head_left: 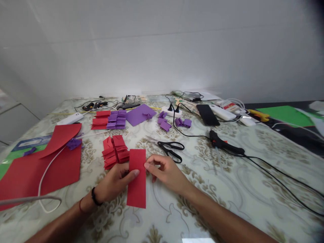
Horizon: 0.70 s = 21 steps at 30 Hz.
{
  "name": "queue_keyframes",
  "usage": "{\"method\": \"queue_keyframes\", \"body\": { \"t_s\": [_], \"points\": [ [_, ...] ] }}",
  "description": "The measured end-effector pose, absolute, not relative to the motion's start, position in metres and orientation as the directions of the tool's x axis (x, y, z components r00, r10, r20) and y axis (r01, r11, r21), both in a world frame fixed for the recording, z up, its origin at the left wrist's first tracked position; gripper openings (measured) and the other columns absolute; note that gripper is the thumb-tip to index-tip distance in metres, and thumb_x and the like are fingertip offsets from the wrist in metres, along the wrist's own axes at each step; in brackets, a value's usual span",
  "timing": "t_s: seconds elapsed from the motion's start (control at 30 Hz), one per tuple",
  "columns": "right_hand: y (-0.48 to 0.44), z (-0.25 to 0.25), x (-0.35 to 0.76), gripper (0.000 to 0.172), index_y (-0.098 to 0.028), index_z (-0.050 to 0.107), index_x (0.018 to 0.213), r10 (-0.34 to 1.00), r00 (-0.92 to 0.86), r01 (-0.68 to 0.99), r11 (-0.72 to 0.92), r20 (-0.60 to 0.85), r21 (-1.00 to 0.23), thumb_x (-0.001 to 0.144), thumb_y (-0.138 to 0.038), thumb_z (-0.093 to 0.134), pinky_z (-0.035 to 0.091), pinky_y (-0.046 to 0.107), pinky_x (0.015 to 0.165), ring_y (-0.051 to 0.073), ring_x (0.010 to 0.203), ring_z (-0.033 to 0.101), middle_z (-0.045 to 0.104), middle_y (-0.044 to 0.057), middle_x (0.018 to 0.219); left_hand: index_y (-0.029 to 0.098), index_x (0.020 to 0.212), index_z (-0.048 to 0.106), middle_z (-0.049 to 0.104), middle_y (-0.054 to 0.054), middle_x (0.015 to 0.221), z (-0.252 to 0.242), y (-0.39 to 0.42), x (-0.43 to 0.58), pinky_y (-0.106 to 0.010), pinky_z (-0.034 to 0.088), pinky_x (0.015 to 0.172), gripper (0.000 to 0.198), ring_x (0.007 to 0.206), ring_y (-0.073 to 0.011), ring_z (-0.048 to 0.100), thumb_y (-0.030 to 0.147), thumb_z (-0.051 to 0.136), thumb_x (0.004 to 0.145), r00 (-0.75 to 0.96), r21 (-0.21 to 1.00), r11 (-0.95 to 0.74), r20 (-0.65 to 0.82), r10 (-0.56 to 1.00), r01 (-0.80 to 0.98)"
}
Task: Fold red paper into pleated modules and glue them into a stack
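A red paper strip lies lengthwise on the patterned tablecloth in front of me. My left hand grips its left edge, thumb pressed on top of the paper. My right hand pinches the strip's upper right edge with curled fingers. Just beyond the strip sits a pile of folded red paper pieces. Black-handled scissors lie a little past my right hand.
Large red sheets with a white cable across them lie at the left. Purple folded pieces, a purple sheet, a power strip, a phone and a black glue gun with its cord lie further back. Green paper lies far right.
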State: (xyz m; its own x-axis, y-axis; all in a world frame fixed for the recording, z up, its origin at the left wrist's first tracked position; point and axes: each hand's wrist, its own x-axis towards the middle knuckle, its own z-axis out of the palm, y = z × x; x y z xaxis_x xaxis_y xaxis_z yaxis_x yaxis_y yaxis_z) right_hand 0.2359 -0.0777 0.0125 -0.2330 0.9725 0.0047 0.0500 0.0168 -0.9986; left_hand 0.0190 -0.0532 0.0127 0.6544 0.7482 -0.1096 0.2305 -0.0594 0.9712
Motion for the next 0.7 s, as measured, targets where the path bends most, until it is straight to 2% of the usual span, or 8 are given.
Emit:
{"method": "queue_keyframes", "body": {
  "t_s": [0.3, 0.53, 0.63, 0.7],
  "points": [
    [-0.0782, 0.0067, 0.2327, 0.034, -0.016, 0.068, 0.082, 0.972, -0.236, 0.066, 0.009, -0.007, -0.998, 0.089, -0.05, 0.067, 0.052, 0.024, 0.054, 0.013, 0.06, 0.054, 0.058, 0.0, 0.07, 0.014, 0.08, 0.067, 0.066, -0.003, 0.077, 0.0122, -0.0525, 0.0194, -0.022, 0.044, 0.06, 0.039, 0.066, -0.0142, 0.054, 0.047, 0.058, 0.098, 0.624, 0.93, -0.151, -0.099, 0.775, 0.335],
    [-0.0772, 0.0064, 0.2339, 0.031, -0.017, 0.063, 0.075, 0.96, -0.279, 0.116, 0.014, -0.019, -0.993, 0.089, -0.044, 0.066, 0.047, 0.026, 0.058, 0.014, 0.062, 0.055, 0.061, 0.001, 0.07, 0.017, 0.061, 0.049, 0.042, 0.005, 0.058, 0.0129, -0.052, 0.0198, -0.02, 0.028, 0.047, 0.044, 0.052, -0.0088, 0.03, 0.043, 0.061, 0.095, 0.499, 0.894, -0.239, 0.02, 0.866, 0.38],
    [-0.0773, 0.0056, 0.2352, 0.031, -0.017, 0.063, 0.075, 0.943, -0.333, 0.158, 0.025, -0.03, -0.987, 0.091, -0.043, 0.065, 0.043, 0.025, 0.057, 0.013, 0.062, 0.051, 0.058, 0.0, 0.068, 0.019, 0.057, 0.04, 0.032, 0.007, 0.055, 0.0121, -0.0519, 0.0191, -0.021, 0.023, 0.045, 0.049, 0.051, -0.0085, 0.025, 0.044, 0.061, 0.094, 0.468, 0.888, -0.24, 0.033, 0.883, 0.391],
    [-0.0777, 0.0049, 0.2357, 0.032, -0.017, 0.062, 0.073, 0.929, -0.368, 0.177, 0.029, -0.039, -0.984, 0.092, -0.043, 0.064, 0.04, 0.025, 0.057, 0.013, 0.061, 0.048, 0.056, -0.001, 0.067, 0.019, 0.056, 0.039, 0.031, 0.006, 0.054, 0.0115, -0.0516, 0.0179, -0.021, 0.023, 0.045, 0.05, 0.05, -0.0085, 0.026, 0.045, 0.063, 0.092, 0.437, 0.896, -0.231, 0.046, 0.898, 0.38]
  ]
}}
